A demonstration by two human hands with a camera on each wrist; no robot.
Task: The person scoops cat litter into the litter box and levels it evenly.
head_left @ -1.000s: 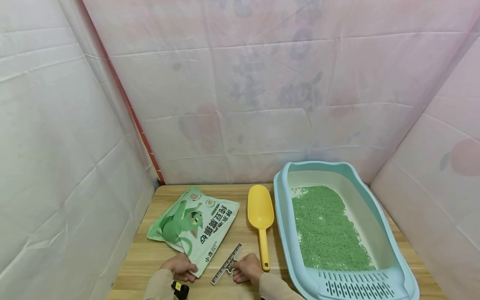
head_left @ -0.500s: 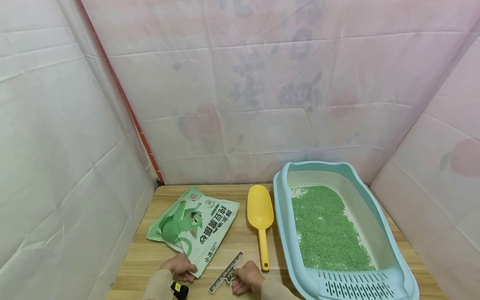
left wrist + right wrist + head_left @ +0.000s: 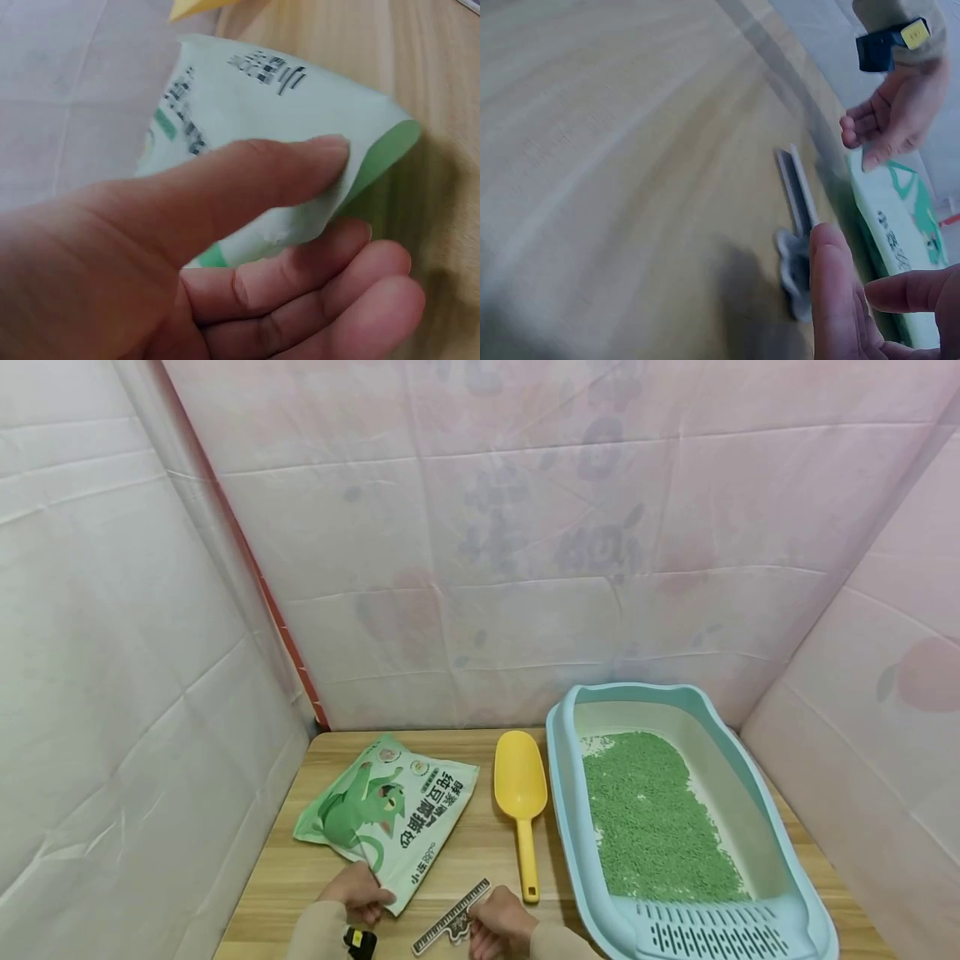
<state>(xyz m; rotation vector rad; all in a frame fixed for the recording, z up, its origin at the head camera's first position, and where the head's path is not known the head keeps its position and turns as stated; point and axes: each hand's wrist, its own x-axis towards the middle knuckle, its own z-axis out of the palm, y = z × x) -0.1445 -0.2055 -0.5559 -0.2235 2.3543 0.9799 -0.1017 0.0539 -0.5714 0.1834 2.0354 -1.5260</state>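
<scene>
A pale green cat litter bag [image 3: 393, 818] with a green cat print lies flat at the left of the table. My left hand [image 3: 357, 892] pinches its near edge. In the left wrist view, the bag's folded corner [image 3: 300, 112] sits between thumb and forefinger, with the other fingers loosely bent below. My right hand [image 3: 501, 922] holds a long sealing clip [image 3: 450, 917] with piano-key stripes, its fingers curled at the shaped handle. From the right wrist, the clip [image 3: 799, 191] shows above the wood beyond the forefinger, its handle end partly hidden by the hand.
A yellow scoop [image 3: 521, 785] lies between the bag and a blue litter box [image 3: 558, 793] holding green litter pellets [image 3: 652, 818]. The wooden table [image 3: 457, 739] is enclosed by pale printed sheets [image 3: 480, 543] on three sides.
My right hand has drawn the clip toward the table's near edge, a short way down in the head view. The left hand has stayed at the bag's edge.
</scene>
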